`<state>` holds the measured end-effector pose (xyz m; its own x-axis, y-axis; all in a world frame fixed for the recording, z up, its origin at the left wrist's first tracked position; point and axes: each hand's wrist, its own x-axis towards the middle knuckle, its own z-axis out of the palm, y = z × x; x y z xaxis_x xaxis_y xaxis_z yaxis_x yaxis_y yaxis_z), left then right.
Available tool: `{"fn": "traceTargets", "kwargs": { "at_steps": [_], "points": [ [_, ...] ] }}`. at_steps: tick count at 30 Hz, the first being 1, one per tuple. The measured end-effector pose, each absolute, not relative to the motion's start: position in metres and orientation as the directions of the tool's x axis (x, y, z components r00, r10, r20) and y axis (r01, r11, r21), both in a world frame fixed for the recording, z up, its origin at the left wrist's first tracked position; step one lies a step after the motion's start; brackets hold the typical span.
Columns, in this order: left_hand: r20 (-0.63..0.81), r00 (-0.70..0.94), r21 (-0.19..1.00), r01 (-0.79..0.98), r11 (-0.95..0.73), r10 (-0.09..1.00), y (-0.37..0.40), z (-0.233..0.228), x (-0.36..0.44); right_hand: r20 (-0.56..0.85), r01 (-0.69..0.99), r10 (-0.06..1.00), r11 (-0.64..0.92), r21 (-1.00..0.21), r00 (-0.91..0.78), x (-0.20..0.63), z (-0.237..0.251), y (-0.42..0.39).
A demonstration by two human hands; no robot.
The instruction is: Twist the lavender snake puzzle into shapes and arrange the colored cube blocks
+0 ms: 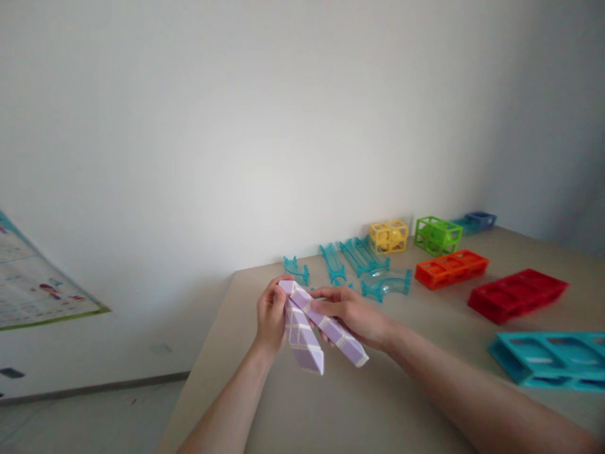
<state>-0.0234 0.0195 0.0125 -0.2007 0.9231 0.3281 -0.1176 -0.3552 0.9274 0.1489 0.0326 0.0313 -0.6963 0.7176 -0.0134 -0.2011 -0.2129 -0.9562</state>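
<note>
Snake puzzle (316, 328), lilac with white seams: a chain of wedge segments folded into two straight runs that meet at a hinge at the top, held in the air just above the near left part of the table (359, 403).

Left hand (270, 315): wrapped around the upper end from the left, fingers closed on the segments near the hinge.

Right hand (352, 315): lying over the right-hand run, fingers closed on it from above, thumb side hidden behind the plastic.

Step in hand, as judged: twisting one run against the other at a joint; the shape is barely begun, most segments lying straight. A further twist would call for one hand to brace while the other turns a single segment, gripping close to the joint so the chain does not flop.

Table: beige, matt, set against a white wall (236, 126). Ranged along its far and right side, well apart from the hands:
- teal track pieces (359, 258), several straight, one curved
- yellow cage (388, 236)
- green cage (437, 235)
- blue piece (479, 220), farthest, blurred
- orange frame (451, 268)
- red frame (517, 294)
- teal frame (553, 359), nearest on the right

Room: pale floor at lower left; a printed poster (38, 277) on the wall at left, too blurred to read.
</note>
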Motion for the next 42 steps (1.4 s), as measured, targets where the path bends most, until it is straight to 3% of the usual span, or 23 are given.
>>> {"fn": "traceTargets", "kwargs": {
  "at_steps": [7, 15, 25, 30, 34, 39, 42],
  "points": [
    [0.265, -0.187, 0.947, -0.136, -0.293, 0.946, 0.019, 0.009, -0.019, -0.045, -0.269, 0.794, -0.258, -0.928, -0.606, 0.145, 0.026, 0.034],
    [0.156, -0.134, 0.96, -0.212, -0.182, 0.979, 0.019, 0.008, -0.015, 0.143, -0.253, 0.887, 0.031, -0.967, -0.44, 0.136, 0.017, 0.035],
    [0.185, -0.026, 0.94, -0.286, -0.185, 0.982, 0.023, 0.01, -0.02, 0.292, -0.241, 0.845, 0.2, -0.95, -0.447, 0.139, 0.017, 0.035],
    [0.209, 0.091, 0.953, -0.241, -0.182, 0.974, 0.019, 0.013, -0.019, 0.162, -0.144, 0.858, 0.104, -0.984, -0.487, 0.147, 0.023, 0.039],
    [0.25, 0.064, 0.955, -0.183, -0.235, 0.966, 0.017, 0.012, -0.02, 0.104, -0.115, 0.801, 0.044, -0.992, -0.59, 0.151, 0.026, 0.039],
    [0.25, 0.166, 0.962, -0.159, -0.224, 0.954, 0.017, 0.011, -0.023, -0.038, -0.037, 0.737, -0.085, -0.996, -0.675, 0.156, 0.03, 0.04],
    [0.249, 0.152, 0.966, -0.11, -0.234, 0.956, 0.018, 0.01, -0.023, -0.032, -0.004, 0.766, -0.046, -0.999, -0.642, 0.156, 0.032, 0.042]
  ]
}}
